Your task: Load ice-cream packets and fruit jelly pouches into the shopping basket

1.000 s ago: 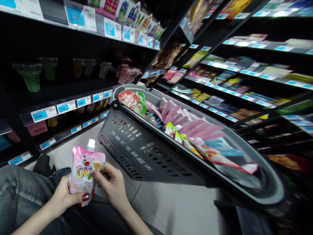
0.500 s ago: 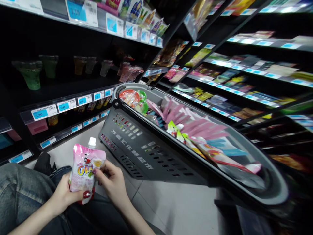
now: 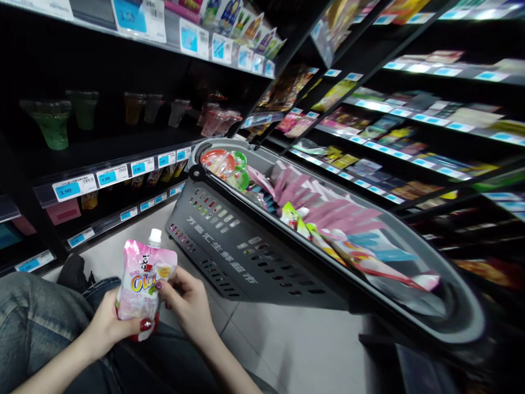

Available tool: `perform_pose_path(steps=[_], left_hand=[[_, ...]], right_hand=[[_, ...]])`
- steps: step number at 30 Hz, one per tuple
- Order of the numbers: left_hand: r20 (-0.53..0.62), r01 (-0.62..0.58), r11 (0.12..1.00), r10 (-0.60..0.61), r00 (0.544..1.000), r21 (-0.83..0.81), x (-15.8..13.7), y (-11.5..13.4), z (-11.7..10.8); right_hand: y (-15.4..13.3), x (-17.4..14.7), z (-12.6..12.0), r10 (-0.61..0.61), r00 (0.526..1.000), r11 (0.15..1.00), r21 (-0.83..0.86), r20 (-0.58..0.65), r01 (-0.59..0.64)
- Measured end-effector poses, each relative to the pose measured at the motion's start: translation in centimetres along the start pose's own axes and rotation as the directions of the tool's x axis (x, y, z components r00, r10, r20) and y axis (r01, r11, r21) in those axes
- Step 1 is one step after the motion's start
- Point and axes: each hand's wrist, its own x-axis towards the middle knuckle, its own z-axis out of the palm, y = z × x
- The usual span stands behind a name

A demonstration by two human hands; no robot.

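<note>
Upright above my lap is a pink and white spout pouch [image 3: 141, 279] with a white cap on top. My left hand [image 3: 107, 324] grips its lower left side, thumb across the front near the bottom. At the pouch's right edge, my right hand [image 3: 186, 298] pinches it with the thumb on the front; its other fingers are partly hidden behind. Just beyond the hands stands a grey shopping basket [image 3: 229, 249], holding pink packets [image 3: 315, 200], lidded cups with red and green tops [image 3: 219, 163] and several colourful bags.
On the left, a dark shelf holds plastic cups [image 3: 50, 125] above a strip of price tags [image 3: 112, 176]. More stocked shelves [image 3: 414, 117] rise on the right. Pale floor tiles [image 3: 287, 339] show beneath the basket, and my jeans-clad knee [image 3: 39, 323] is at lower left.
Both hands keep their hold on the pouch, which has barely moved. The view has shifted very slightly.
</note>
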Motion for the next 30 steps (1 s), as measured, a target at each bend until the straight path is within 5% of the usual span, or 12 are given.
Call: perform_pose_path(steps=[17,30], left_hand=[[-0.016,-0.008,1.0,0.008,1.0,0.013,0.1,-0.6,-0.2],[-0.011,-0.012,1.0,0.012,1.0,0.023,0.1,-1.0,-0.3]], right_hand=[[0.0,0.1,-0.2,-0.001,1.0,0.999,-0.046,0.013,0.002],[-0.9,0.3,-0.6,-0.139,0.987,0.948,-0.275,0.086,0.157]])
